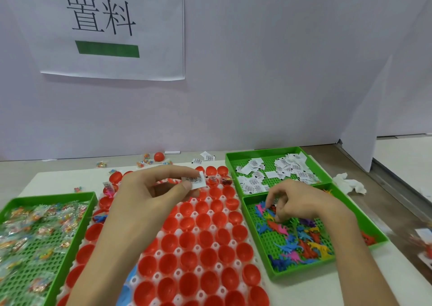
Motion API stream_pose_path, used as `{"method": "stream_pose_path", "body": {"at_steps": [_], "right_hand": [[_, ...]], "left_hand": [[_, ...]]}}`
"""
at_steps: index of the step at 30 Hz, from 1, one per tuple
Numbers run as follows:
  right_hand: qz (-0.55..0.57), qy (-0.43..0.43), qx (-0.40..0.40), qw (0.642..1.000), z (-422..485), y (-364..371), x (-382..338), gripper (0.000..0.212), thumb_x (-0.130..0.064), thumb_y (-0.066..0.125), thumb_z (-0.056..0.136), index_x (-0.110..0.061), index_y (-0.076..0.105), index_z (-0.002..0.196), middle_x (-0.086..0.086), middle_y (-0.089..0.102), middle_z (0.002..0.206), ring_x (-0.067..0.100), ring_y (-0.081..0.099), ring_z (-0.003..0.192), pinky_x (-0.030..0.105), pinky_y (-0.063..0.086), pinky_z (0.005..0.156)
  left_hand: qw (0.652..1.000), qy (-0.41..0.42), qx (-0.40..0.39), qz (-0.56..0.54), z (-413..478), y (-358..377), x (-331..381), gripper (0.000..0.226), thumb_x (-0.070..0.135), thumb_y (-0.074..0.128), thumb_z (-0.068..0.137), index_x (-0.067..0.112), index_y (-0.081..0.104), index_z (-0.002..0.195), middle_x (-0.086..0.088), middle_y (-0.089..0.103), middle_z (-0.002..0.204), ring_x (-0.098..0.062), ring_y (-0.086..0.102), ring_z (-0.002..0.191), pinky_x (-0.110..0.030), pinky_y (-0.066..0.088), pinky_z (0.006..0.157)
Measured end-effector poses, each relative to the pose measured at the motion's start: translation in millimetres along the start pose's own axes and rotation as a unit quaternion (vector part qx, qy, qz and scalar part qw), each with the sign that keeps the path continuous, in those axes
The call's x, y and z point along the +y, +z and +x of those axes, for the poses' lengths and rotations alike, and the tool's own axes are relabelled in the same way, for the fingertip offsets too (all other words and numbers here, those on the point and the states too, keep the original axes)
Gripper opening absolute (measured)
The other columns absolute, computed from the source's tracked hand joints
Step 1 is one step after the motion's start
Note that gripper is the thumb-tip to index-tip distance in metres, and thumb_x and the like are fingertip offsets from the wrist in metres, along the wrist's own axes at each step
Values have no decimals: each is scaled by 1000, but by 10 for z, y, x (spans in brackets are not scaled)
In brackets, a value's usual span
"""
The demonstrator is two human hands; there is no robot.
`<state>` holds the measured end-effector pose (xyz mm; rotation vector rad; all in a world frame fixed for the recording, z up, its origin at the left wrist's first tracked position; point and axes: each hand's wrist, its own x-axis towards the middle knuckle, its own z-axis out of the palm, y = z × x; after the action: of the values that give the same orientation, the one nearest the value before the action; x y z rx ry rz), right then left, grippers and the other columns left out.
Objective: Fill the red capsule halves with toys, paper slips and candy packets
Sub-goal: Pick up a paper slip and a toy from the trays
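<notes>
The capsule halves sit open side up in the white rack on the counter right before you. Your left hand pinches a slip over the far rows. Your right hand curls its fingertips down onto the toys in the green tray; whether it grips one, you cannot tell.

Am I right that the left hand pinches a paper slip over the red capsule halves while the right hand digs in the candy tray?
Not quite: in the head view the right hand digs in the toy tray instead. The left hand does pinch a paper slip over the red capsule halves.
</notes>
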<state>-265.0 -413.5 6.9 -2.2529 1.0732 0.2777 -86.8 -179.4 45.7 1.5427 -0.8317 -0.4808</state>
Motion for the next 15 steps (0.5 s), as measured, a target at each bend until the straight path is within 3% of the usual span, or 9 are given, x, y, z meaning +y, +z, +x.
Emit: {"method": "stream_pose_path", "body": {"at_steps": [3, 6, 9, 12, 15], "right_hand": [[13, 2, -4, 1000, 12, -12, 16, 33, 2, 72, 77, -26, 74, 94, -1, 69, 72, 10, 57, 55, 25, 47, 58], [18, 0, -15, 1000, 16, -16, 11, 35, 3, 70, 78, -26, 73, 97, 0, 68, 68, 11, 56, 55, 32, 50, 63], [25, -11, -30, 999, -22, -43, 3, 37, 4, 67, 78, -25, 71, 102, -3, 69, 64, 1, 58, 49, 21, 48, 55], [36, -36, -19, 999, -91, -91, -51, 38, 2, 64, 81, -26, 70, 106, 1, 75, 76, 0, 63, 55, 10, 40, 43], [31, -78, -1, 996, -166, -116, -116, 36, -3, 63, 86, -32, 68, 108, 0, 76, 80, 3, 68, 64, 19, 53, 62]], "left_hand": [[1000, 0, 4, 4, 11, 0, -17, 29, 5, 73, 86, 32, 81, 78, 14, 78, 83, -8, 76, 72, -2, 48, 70], [1000, 3, 5, 13, 12, 8, -14, 29, 5, 73, 86, 32, 81, 79, 14, 78, 83, -8, 76, 72, -2, 48, 69], [1000, 2, 7, 11, 12, 13, -19, 29, 5, 73, 86, 32, 81, 78, 12, 78, 83, -8, 76, 73, -2, 48, 66], [1000, 0, -1, 14, 5, 17, -28, 30, 6, 72, 87, 34, 80, 81, 10, 78, 80, -8, 76, 74, -7, 51, 68], [999, -6, -6, 36, -5, 44, -48, 27, 8, 72, 88, 33, 80, 81, 8, 78, 76, -4, 75, 75, -21, 51, 75]]}}
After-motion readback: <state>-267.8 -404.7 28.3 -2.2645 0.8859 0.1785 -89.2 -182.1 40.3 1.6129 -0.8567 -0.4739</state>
